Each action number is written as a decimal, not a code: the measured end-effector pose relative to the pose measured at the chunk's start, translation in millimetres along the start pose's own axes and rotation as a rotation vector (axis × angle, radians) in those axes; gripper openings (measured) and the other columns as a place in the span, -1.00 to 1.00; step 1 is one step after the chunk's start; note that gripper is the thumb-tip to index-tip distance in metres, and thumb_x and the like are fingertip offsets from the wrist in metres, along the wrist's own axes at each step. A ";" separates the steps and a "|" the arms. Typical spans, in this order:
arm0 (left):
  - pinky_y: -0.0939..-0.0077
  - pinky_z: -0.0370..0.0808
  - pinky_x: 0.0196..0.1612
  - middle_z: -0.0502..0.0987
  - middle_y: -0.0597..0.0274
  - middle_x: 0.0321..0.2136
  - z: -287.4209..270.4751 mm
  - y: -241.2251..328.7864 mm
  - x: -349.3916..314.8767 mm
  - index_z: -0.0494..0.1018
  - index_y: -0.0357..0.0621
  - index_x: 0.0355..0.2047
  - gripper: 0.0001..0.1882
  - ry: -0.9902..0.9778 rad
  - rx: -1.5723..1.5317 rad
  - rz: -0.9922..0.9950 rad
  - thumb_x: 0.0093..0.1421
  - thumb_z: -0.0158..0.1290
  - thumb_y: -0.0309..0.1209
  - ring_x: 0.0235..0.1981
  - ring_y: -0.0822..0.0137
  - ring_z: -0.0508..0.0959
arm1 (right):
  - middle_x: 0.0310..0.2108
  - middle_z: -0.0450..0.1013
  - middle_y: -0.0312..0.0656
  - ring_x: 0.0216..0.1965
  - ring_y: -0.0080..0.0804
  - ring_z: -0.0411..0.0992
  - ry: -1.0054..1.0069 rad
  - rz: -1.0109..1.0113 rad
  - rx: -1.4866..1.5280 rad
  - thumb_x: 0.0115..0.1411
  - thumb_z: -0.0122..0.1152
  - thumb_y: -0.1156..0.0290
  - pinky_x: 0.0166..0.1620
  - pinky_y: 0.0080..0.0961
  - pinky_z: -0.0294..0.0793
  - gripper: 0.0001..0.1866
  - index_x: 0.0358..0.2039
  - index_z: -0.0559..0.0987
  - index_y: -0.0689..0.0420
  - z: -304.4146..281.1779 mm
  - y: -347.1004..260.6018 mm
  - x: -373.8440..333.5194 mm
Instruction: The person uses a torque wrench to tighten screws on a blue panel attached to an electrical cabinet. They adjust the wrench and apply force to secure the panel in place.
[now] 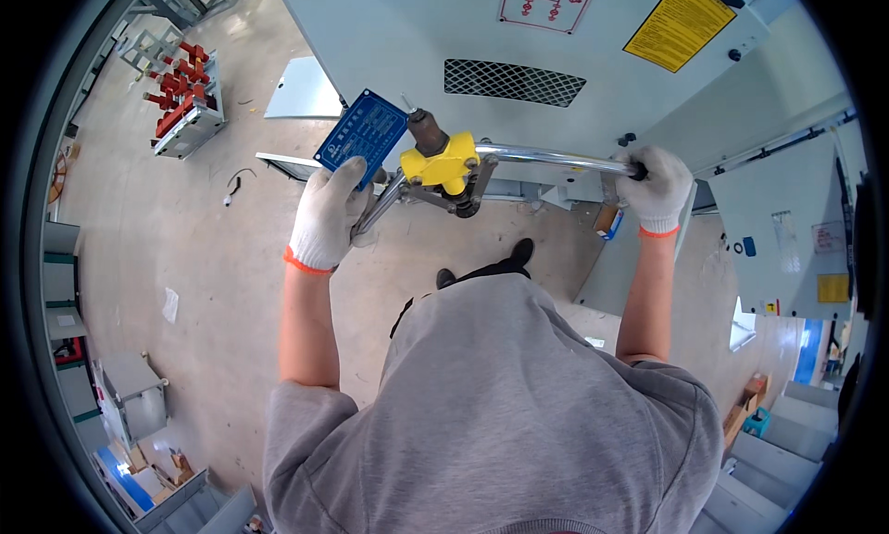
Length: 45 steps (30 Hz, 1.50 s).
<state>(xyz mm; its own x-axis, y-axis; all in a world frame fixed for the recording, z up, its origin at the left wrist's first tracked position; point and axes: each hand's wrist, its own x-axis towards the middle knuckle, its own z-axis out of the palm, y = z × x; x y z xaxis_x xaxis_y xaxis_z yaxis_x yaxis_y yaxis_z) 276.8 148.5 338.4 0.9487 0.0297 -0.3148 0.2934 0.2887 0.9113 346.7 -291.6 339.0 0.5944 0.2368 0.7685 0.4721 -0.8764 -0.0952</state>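
Note:
A two-handled lever hand riveter [446, 166] with a yellow head, a dark nose and shiny metal handles is held in front of me. A thin rivet pin seems to stick out of its nose. My left hand [324, 212], in a white knit glove with an orange cuff, is closed round one handle. It also holds a blue nameplate [363, 131] with pale print, the thumb pressing on its lower edge. My right hand [657, 187], gloved alike, is closed on the end of the other handle. The two handles stand widely spread.
A light grey cabinet [407, 34] stands ahead, bearing a mesh vent [514, 82], a yellow label [681, 23] and a red-line diagram [548, 1]. An open door [782, 238] is at right. Red-poled switchgear [188, 94] sits on the floor at far left. A small blue box [608, 222] lies near the cabinet base.

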 end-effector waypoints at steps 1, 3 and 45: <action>0.54 0.05 -0.63 0.26 0.50 -0.64 3.3 4.9 0.6 0.55 -0.32 -0.14 -0.59 -0.019 -0.017 -0.012 0.47 0.04 -0.13 -0.67 0.57 0.19 | -0.65 0.44 -0.24 -0.61 -0.16 0.43 0.010 0.015 -0.006 -0.05 0.55 0.40 -0.48 -0.31 0.43 -0.76 -0.64 0.56 0.04 -5.4 0.1 1.4; 0.53 0.04 -0.64 0.25 0.50 -0.64 7.6 8.1 2.4 0.55 -0.31 -0.14 -0.59 -0.022 -0.047 -0.003 0.47 0.03 -0.13 -0.68 0.56 0.19 | -0.65 0.44 -0.23 -0.62 -0.17 0.44 0.010 0.081 -0.009 -0.05 0.55 0.42 -0.48 -0.32 0.44 -0.77 -0.62 0.57 0.06 -11.2 -2.6 -0.9; 0.12 0.51 -0.37 0.60 -0.06 -0.50 84.1 13.9 75.2 0.66 -0.16 -0.11 -0.69 -0.295 1.175 0.751 0.10 0.18 -0.45 -0.45 -0.13 0.61 | -0.64 0.50 0.00 -0.56 0.03 0.53 -0.496 0.926 0.151 -0.04 0.43 0.28 -0.40 -0.26 0.53 -0.80 -0.55 0.67 0.15 -16.5 -84.1 -155.1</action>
<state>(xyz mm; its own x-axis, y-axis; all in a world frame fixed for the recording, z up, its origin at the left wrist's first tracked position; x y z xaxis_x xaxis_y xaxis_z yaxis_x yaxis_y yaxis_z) 362.1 74.2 349.7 0.8668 -0.4213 0.2668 -0.4947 -0.6587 0.5669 204.1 -261.6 238.2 0.9466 -0.3220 0.0154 -0.2449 -0.7495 -0.6150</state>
